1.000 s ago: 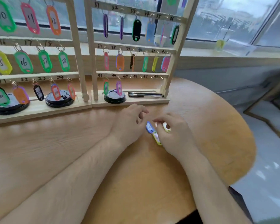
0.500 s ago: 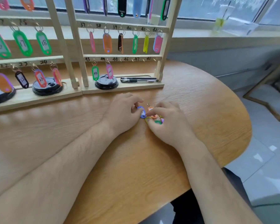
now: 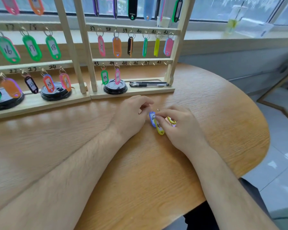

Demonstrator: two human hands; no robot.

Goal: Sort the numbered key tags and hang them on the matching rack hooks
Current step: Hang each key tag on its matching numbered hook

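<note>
We'd now drawn yellow tag 45 (image 3: pixel 159 128) clear, right grip (image 3: pixel 181 128) pinching it, left grip (image 3: pixel 131 115) unclear, and hook 45 (image 3: pixel 130 63) waited.

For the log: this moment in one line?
sorting; left hand by blue tag; right hand pinches yellow tag; hooks 45-48 bare

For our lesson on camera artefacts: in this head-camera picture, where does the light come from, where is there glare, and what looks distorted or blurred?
Head view: daylight comes through the window behind the rack; pale glare patches lie on the table in front of the rack's base; the wide-angle view makes the rack's uprights splay outward toward the top; the number on the yellow tag is soft.
</note>
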